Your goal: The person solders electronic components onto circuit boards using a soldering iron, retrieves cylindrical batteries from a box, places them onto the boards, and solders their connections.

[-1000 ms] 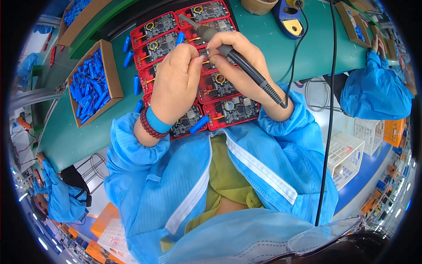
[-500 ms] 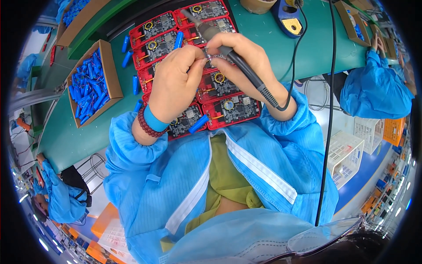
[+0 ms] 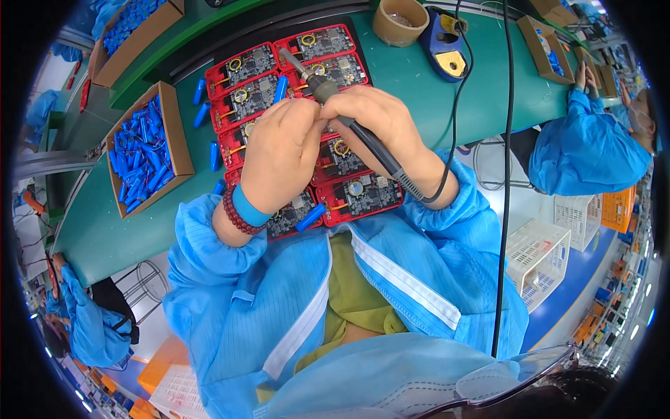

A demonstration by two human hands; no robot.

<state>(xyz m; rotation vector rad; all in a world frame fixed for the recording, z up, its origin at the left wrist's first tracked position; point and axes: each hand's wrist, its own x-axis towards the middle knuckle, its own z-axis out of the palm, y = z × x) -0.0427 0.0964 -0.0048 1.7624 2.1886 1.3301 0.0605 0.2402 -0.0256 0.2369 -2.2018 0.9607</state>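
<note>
My right hand (image 3: 384, 126) is closed around a soldering iron (image 3: 375, 146). The iron's metal tip points away to the far left, over the red trays. Closed in a pinch, my left hand (image 3: 283, 150) meets the right fingertips above the middle of the trays; whatever lies between the fingers is hidden. Beneath both hands are several red trays (image 3: 319, 190) in two columns, each with a dark circuit board (image 3: 364, 195) and a yellow ring-shaped part. One blue cylindrical cell (image 3: 310, 217) lies across the near trays, another cell (image 3: 280, 89) beyond my left hand.
A cardboard box of blue cells (image 3: 143, 153) stands left on the green table (image 3: 91, 223), with several loose cells beside the trays. At the back are a tan pot (image 3: 400, 22) and a blue iron stand with yellow sponge (image 3: 450, 59). A black cable (image 3: 508, 140) hangs at right; co-workers sit either side.
My hands have come slightly toward me and closer together. The soldering iron has moved with the right hand, its tip now nearer. The whole view has shifted a little.
</note>
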